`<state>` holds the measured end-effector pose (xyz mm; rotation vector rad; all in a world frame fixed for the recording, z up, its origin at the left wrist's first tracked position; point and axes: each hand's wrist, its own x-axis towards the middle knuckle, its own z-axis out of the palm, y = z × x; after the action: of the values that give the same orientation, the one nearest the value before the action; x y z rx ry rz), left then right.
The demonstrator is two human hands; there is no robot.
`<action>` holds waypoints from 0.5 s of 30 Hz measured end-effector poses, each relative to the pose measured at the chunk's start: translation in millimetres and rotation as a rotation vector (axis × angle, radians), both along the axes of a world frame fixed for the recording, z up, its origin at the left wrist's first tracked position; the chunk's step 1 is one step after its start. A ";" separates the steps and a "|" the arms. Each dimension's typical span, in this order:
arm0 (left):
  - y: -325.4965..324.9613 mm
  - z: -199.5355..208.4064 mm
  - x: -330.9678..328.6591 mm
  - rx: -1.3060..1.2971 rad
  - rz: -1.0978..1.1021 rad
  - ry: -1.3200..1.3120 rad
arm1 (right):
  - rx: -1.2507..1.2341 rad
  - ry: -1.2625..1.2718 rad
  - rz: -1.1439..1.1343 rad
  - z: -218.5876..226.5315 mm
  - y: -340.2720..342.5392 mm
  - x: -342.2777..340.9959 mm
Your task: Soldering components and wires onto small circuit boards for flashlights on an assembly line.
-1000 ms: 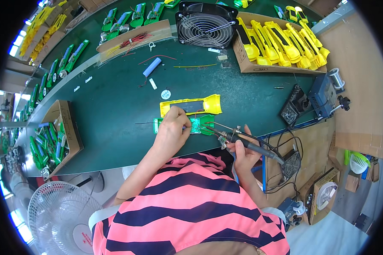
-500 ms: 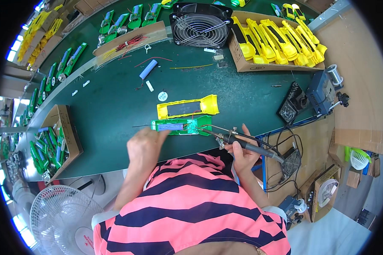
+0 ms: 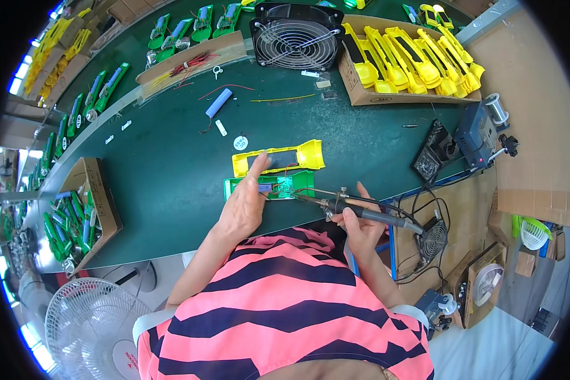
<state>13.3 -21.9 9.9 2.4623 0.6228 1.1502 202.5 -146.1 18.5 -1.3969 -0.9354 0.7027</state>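
A green half-shell [image 3: 304, 183] lies in front of me with a blue cylindrical cell [image 3: 265, 188], thin wires and a small circuit board [image 3: 285, 185] inside. My left hand [image 3: 244, 201] covers the shell's left part, one finger stretched toward the yellow half-shell [image 3: 310, 156] just behind. Its other fingertips are bent in beside the cell; what they pinch is hidden. My right hand [image 3: 356, 221] is closed round a soldering iron [image 3: 361, 214] with a thin metal solder-feed tube. The iron's tip points left, at the circuit board.
Behind lie a loose blue cell [image 3: 218, 102], a round white sticker [image 3: 240, 143] and wires. A black fan [image 3: 296, 39] stands at the back, beside a carton of yellow shells [image 3: 373, 99]. A soldering station [image 3: 475, 136] is at right, a carton of green assemblies [image 3: 101, 190] at left.
My left hand has moved right and forward from the green shell's left end onto its middle. The dark wire that stuck out at that end no longer shows. The soldering iron stays nearly in place.
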 end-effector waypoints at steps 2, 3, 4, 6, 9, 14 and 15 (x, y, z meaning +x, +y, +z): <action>-0.5 -2.4 -7.4 -0.016 0.008 0.015 | -0.020 0.012 -0.022 -1.3 0.2 0.7; -0.9 1.3 -10.7 0.059 0.012 0.139 | -0.008 -0.005 -0.018 0.3 1.9 1.2; -2.2 5.4 -13.1 0.132 0.019 0.264 | 0.004 -0.023 -0.011 1.1 3.0 1.2; -5.4 10.3 -13.8 0.150 0.049 0.249 | -0.010 -0.024 -0.006 0.0 2.1 2.7; -9.0 13.6 -17.1 0.097 0.003 0.298 | -0.011 -0.015 -0.002 -0.1 1.8 3.1; -2.7 15.8 -9.5 0.166 -0.066 0.186 | 0.015 -0.056 0.017 1.5 5.2 3.1; -1.8 17.3 -8.3 0.168 -0.076 0.213 | 0.016 -0.046 0.018 1.2 5.6 2.8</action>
<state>5.1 -23.7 27.2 2.7505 0.5032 0.9544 205.3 -140.6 19.7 -1.3967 -0.9889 0.6775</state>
